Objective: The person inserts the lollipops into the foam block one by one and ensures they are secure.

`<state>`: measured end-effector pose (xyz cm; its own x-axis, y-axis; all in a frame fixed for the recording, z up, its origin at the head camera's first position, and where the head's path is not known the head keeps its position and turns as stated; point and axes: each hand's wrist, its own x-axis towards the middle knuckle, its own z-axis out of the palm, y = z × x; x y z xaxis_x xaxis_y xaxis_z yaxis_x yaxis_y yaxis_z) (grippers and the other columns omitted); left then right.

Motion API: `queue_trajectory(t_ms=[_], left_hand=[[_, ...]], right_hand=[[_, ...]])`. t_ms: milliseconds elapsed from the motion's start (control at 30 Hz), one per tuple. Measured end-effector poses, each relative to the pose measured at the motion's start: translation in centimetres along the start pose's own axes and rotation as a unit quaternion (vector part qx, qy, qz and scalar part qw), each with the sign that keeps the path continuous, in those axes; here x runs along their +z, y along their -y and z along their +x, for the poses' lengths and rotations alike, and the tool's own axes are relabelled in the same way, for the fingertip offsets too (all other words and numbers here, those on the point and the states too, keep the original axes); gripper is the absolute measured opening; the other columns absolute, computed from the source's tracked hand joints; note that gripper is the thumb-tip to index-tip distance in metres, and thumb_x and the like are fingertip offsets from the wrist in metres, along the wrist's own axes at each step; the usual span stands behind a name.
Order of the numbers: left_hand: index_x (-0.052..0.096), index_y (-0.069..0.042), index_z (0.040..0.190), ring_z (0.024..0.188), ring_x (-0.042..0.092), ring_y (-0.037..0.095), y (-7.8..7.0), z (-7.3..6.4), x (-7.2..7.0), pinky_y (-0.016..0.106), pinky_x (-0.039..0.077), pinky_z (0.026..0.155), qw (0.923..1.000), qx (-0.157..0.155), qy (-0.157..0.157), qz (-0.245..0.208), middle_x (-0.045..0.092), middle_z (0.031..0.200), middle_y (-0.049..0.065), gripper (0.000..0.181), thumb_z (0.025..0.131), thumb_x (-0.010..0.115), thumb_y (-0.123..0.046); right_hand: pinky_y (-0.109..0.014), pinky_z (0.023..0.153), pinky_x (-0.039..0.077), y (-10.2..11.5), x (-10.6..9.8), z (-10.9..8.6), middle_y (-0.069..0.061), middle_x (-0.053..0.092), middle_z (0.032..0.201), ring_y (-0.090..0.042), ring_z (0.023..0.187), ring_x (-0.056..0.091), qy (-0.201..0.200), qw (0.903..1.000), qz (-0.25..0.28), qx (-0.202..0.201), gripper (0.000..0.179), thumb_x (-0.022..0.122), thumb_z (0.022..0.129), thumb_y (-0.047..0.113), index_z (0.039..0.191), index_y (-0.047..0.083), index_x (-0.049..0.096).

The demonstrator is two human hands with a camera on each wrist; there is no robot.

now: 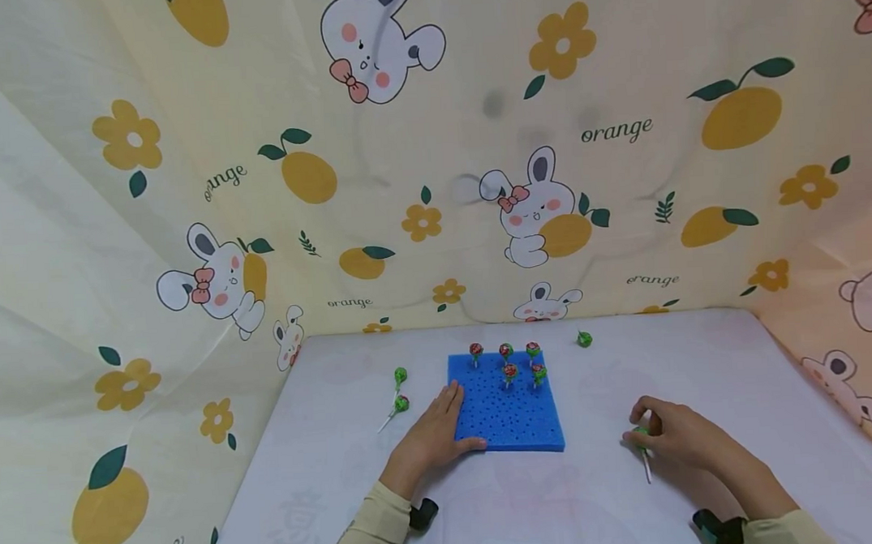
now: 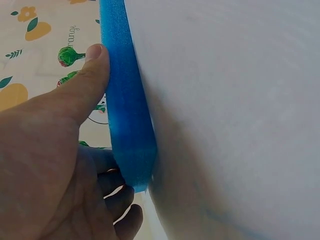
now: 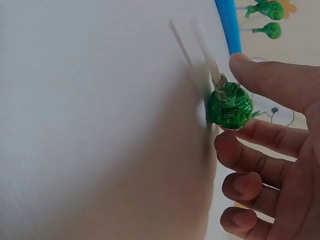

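Observation:
My left hand (image 1: 431, 430) rests at the near left corner of a blue foam board (image 1: 508, 419), fingers straight along its left side and thumb on its front edge. Several lollipops (image 1: 509, 372) with red and green wrappers stand upright in the board's far part. On the right, my right hand (image 1: 680, 436) has thumb and fingers curled round the green-wrapped head of another lollipop (image 3: 231, 106), low over the table. Its white stick points toward me. In the right wrist view the index fingertip is hidden behind the candy.
Left of the board, two lollipops lie on the white table (image 1: 326, 439), a farther one (image 1: 400, 376) and a nearer one (image 1: 401, 404). One more lollipop (image 1: 584, 339) lies near the back edge, right of the board. A printed curtain (image 1: 464, 254) rises behind the table.

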<state>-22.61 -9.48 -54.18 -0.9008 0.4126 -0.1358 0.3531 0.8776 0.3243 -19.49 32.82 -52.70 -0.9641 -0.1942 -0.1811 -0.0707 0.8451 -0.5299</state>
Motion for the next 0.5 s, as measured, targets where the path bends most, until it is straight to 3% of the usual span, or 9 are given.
queue_trajectory(t_ms=[500], left_hand=[[0.024, -0.007, 0.171, 0.165, 0.021, 0.029, -0.13, 0.01, -0.07, 0.048, 0.031, 0.130, 1.0000, -0.007, -0.002, 0.000, 0.019, 0.180, 0.009, 0.107, 0.096, 0.069, -0.068]], right_hand=[[-0.030, 0.062, 0.044, 0.01, 0.19, 0.12, 0.001, 0.060, 0.080, -0.017, 0.073, 0.053, -0.008, 0.9993, 0.029, -0.022, 0.026, 0.084, 0.096, 0.031, 0.100, 0.013, 0.065]])
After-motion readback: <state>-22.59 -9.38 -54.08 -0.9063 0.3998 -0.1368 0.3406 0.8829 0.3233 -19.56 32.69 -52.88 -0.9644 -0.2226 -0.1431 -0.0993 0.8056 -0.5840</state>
